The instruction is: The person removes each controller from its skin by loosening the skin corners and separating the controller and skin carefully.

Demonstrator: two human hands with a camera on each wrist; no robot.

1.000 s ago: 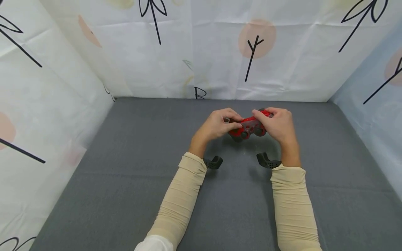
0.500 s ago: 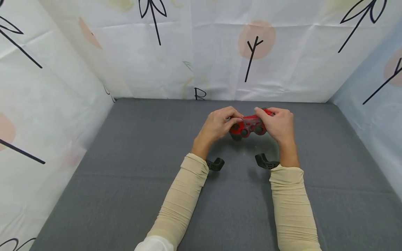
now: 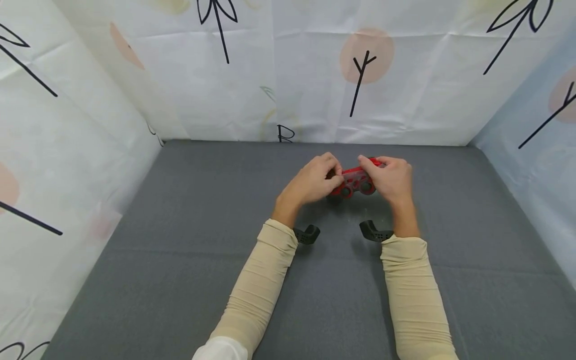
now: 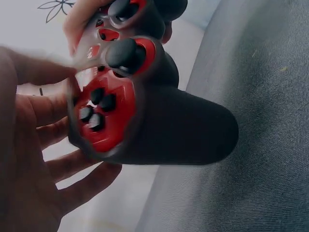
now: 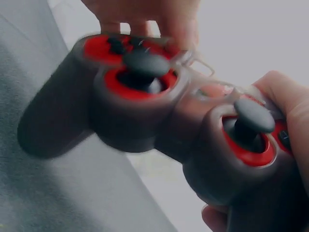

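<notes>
A red and dark-grey game controller (image 3: 357,181) is held above the table, with its thumbsticks facing back toward me. My right hand (image 3: 394,181) grips its right end, thumb along the top edge. At the opposite end my left hand (image 3: 310,181) pinches the upper left edge between thumb and forefinger. In the left wrist view the other fingers of that hand spread behind the controller (image 4: 169,125). The right wrist view shows a thin pale loop (image 5: 205,65) standing out near the left fingertips on the controller (image 5: 137,121); what it belongs to cannot be told.
A grey cloth-covered table (image 3: 202,280) lies beneath both arms. White printed sheets (image 3: 310,75) rise at its back and sides. Dark curved mounts (image 3: 307,234) stick out from the wrists.
Both hands keep hold of the controller, which has shifted slightly left with the right hand. The left thumb and forefinger have drawn together at its upper left edge.
</notes>
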